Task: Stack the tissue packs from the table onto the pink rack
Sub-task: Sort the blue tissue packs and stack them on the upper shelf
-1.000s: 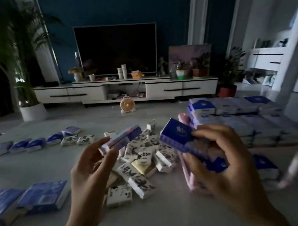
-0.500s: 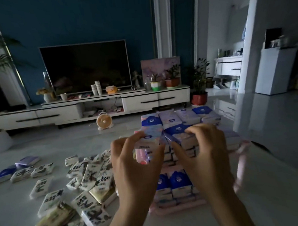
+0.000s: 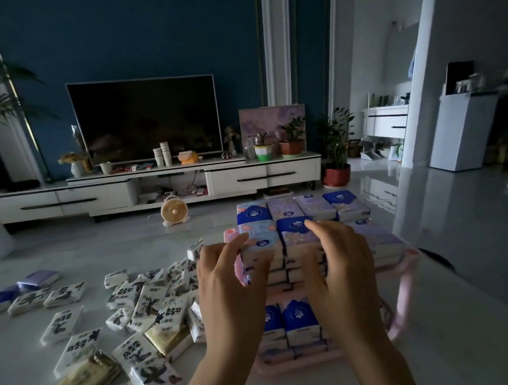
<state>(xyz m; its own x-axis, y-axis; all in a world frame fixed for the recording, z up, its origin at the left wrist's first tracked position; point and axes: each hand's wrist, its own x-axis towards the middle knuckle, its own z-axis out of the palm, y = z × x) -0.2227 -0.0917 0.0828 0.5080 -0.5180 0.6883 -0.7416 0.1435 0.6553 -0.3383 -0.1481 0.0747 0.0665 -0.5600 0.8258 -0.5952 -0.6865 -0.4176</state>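
Spreading under everything, your table (image 3: pixel 445 344) carries the pink rack (image 3: pixel 404 287) near its right edge, stacked with blue packs (image 3: pixel 314 207) on both tiers. Left of the rack, a heap (image 3: pixel 152 298) of loose white packs runs toward the near left corner. Your left hand (image 3: pixel 230 283) curls round the left pack (image 3: pixel 259 238) in the stack's near top row, fingers on its left side, thumb at its front. Your right hand (image 3: pixel 343 267) curls over the right pack (image 3: pixel 297 234) just beside it, fingertips on top, thumb against its front.

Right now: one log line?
left grip: holds left pack | right grip: holds right pack | both atop rack stack | loose packs: table
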